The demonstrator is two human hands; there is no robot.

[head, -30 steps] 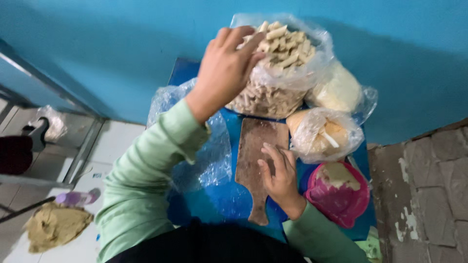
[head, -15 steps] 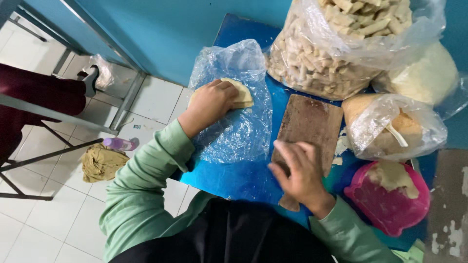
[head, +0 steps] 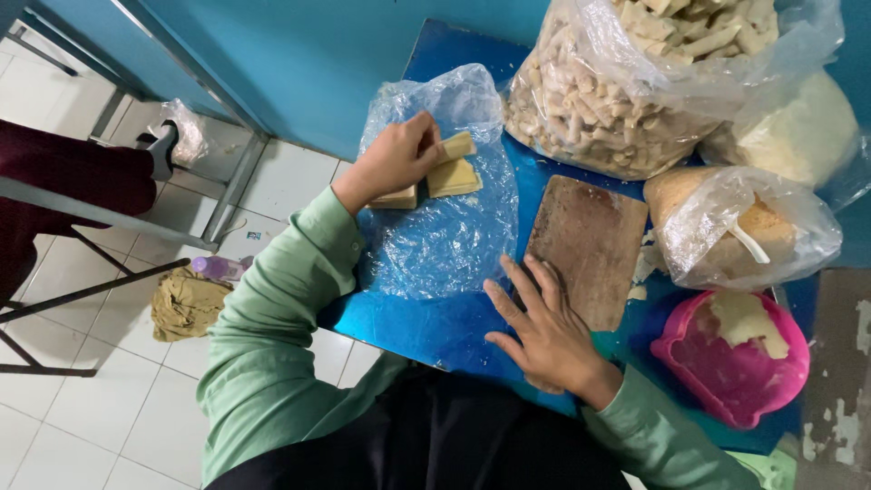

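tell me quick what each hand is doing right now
Left hand: closed on tan blocks over the plastic sheet.
Right hand: open, flat, holding nothing, fingers at the edge of the wooden board.

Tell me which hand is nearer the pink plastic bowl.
Right. The right hand lies flat at the brown wooden board's near edge, beside the pink plastic bowl. The left hand is farther off, on tan blocks.

Large clear bag of pale sticks [head: 626, 91] at table's far side; pink bowl [head: 730, 358] near right; tan cloth [head: 186, 304] on floor.
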